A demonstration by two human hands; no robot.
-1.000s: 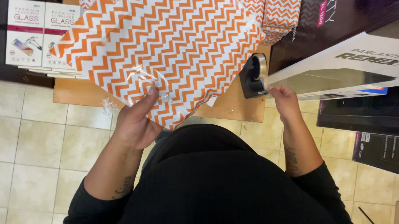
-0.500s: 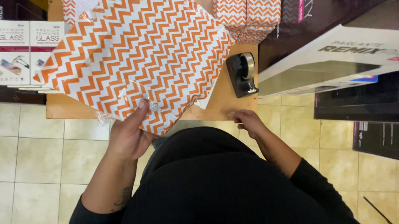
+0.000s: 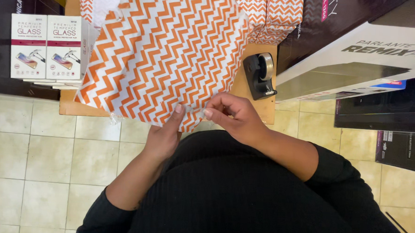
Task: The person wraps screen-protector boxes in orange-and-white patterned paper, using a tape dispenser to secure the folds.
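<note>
My left hand (image 3: 165,133) pins the wrapped parcel (image 3: 168,54) at the counter's (image 3: 84,109) front edge. My right hand (image 3: 233,117) pinches a clear tape strip (image 3: 194,110) there. I'm taping the seam; next, press it flat. The dispenser (image 3: 261,76) sits right.

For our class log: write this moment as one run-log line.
left hand: pressing wrapped parcel edge | right hand: pinching clear tape at edge | tape dispenser: on table, untouched
</note>
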